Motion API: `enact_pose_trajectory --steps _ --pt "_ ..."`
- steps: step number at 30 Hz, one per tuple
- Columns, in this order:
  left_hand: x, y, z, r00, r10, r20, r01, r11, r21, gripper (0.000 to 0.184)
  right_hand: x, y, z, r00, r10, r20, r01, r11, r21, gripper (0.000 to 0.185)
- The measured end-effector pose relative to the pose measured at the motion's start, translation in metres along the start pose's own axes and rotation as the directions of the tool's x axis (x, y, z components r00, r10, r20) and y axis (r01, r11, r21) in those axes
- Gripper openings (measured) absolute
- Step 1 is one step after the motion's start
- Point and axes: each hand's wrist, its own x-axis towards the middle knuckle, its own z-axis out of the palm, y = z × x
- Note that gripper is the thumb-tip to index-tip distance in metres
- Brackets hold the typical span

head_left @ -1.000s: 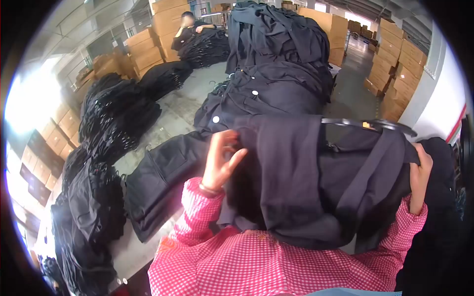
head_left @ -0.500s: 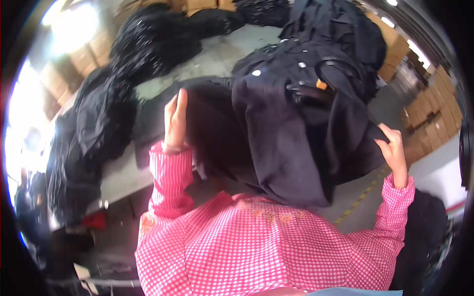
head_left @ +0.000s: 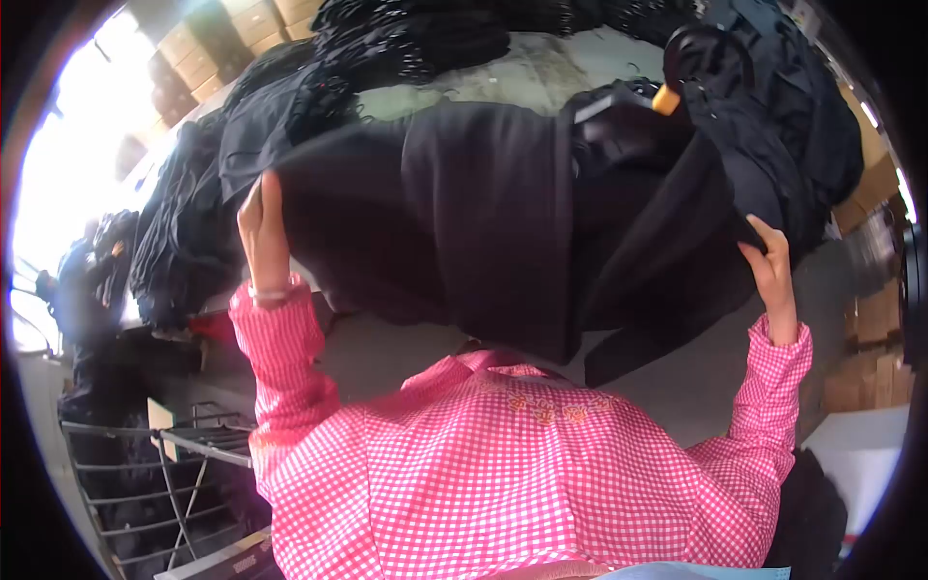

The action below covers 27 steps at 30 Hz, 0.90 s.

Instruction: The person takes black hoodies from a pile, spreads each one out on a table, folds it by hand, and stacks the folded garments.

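Note:
A dark garment [head_left: 498, 213] stretches across in front of my chest, its lower folds hanging down. My left hand [head_left: 263, 227] is closed on its left end, with the thumb pointing up. At the opposite end, my right hand [head_left: 771, 259] pinches the cloth between thumb and fingers. A black hanger [head_left: 619, 108] lies at the garment's upper right, its curved hook pointing away from me. Near the base of the hook sits a small orange-yellow marker [head_left: 665, 100]. The garment's exact kind is hard to make out.
Piles of dark garments [head_left: 406, 48] cover much of a pale table [head_left: 532, 72]. More dark clothes [head_left: 179, 232] hang over its left side. A metal wire rack [head_left: 159, 474] stands at lower left. Cardboard boxes [head_left: 875, 329] are stacked at right.
My left hand has moved left, spreading the garment wider and flatter. The hanger with its marker has shifted up and right in the view. Both hands keep hold of the cloth.

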Motion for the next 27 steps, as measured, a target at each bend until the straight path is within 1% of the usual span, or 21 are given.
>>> enact_pose_trajectory --steps 3,4,5,6,7,9,10,11,12,13,14,15,17,18,19,21,22,23,24,26,27 --pt "-0.026 -0.001 -0.023 0.989 -0.091 -0.114 0.105 0.987 0.119 0.030 0.032 0.012 0.010 0.975 0.119 0.186 -0.124 0.992 0.012 0.031" --pt "-0.039 0.017 -0.028 0.983 -0.101 -0.154 0.126 0.978 0.165 0.030 0.036 0.017 0.003 0.971 0.125 0.202 -0.133 0.991 0.029 0.031" --pt "-0.048 0.024 -0.037 0.984 -0.105 -0.146 0.135 0.968 0.214 0.030 0.040 0.023 -0.005 0.967 0.131 0.219 -0.144 0.989 0.046 0.031" --pt "-0.055 0.030 -0.048 0.984 -0.116 -0.135 0.149 0.953 0.263 0.029 0.046 0.033 -0.008 0.974 0.110 0.197 -0.129 0.988 0.086 0.030" --pt "-0.055 0.035 -0.056 0.983 -0.129 -0.129 0.161 0.947 0.277 0.029 0.052 0.044 -0.014 0.970 0.119 0.212 -0.142 0.985 0.096 0.030" --pt "-0.044 0.050 -0.070 0.998 -0.046 -0.051 0.063 0.905 0.420 0.028 0.074 0.060 -0.032 0.986 -0.063 0.154 0.065 0.998 -0.007 0.033" --pt "-0.032 0.057 -0.072 0.998 -0.023 -0.051 0.044 0.894 0.447 0.027 0.091 0.061 -0.040 0.978 -0.142 0.155 0.153 0.986 -0.068 0.034" --pt "-0.017 0.062 -0.073 0.999 0.000 -0.049 0.023 0.883 0.469 0.026 0.112 0.056 -0.050 0.971 -0.174 0.163 0.192 0.976 -0.101 0.034" --pt "-0.003 0.066 -0.074 0.999 -0.013 -0.038 0.030 0.884 0.466 0.026 0.133 0.052 -0.059 0.963 -0.206 0.172 0.230 0.964 -0.133 0.035" --pt "0.009 0.074 -0.072 0.998 -0.032 -0.051 0.052 0.883 0.466 0.026 0.152 0.038 -0.069 0.970 -0.131 0.202 0.147 0.987 -0.067 0.035" --pt "0.030 0.065 -0.067 0.997 -0.048 -0.065 0.073 0.882 0.465 0.025 0.179 0.029 -0.059 0.970 -0.058 0.234 0.061 0.998 -0.004 0.034" --pt "0.051 0.056 -0.053 0.996 -0.050 -0.068 0.075 0.893 0.443 0.026 0.208 0.025 -0.047 0.948 0.015 0.319 -0.019 1.000 0.009 0.033" --pt "0.094 0.024 -0.025 0.997 -0.067 -0.050 0.082 0.906 0.415 0.026 0.256 0.047 -0.003 0.958 -0.010 0.285 -0.007 0.998 0.060 0.026" --pt "0.110 -0.005 -0.017 0.999 -0.054 -0.002 0.048 0.867 0.495 0.027 0.277 0.058 0.024 0.920 0.047 0.388 -0.050 0.999 -0.003 0.031" --pt "0.130 -0.035 0.001 0.998 -0.045 0.045 0.011 0.820 0.572 0.028 0.302 0.078 0.052 0.896 0.055 0.440 -0.049 0.998 -0.025 0.028" --pt "0.154 -0.107 0.052 1.000 0.008 0.023 -0.018 0.884 0.468 0.028 0.343 0.140 0.133 0.848 0.013 0.529 0.001 1.000 -0.027 0.024" --pt "0.160 -0.149 0.072 0.993 -0.057 0.100 -0.001 0.863 0.506 0.022 0.358 0.173 0.175 0.812 0.018 0.583 -0.003 1.000 -0.027 0.023" --pt "0.160 -0.193 0.096 0.983 -0.029 0.183 -0.084 0.813 0.576 0.018 0.367 0.202 0.214 0.734 0.059 0.676 -0.062 0.998 -0.019 0.021" --pt "0.156 -0.231 0.116 0.964 -0.004 0.266 -0.171 0.755 0.633 0.016 0.364 0.246 0.262 0.758 0.145 0.636 -0.099 0.989 -0.108 0.023" --pt "0.146 -0.267 0.151 0.912 -0.026 0.410 -0.262 0.733 0.628 0.018 0.337 0.301 0.329 0.772 0.291 0.565 -0.172 0.951 -0.256 0.026" --pt "0.147 -0.269 0.164 0.906 -0.039 0.422 -0.259 0.738 0.623 0.018 0.319 0.325 0.352 0.758 0.253 0.601 -0.121 0.960 -0.252 0.027"
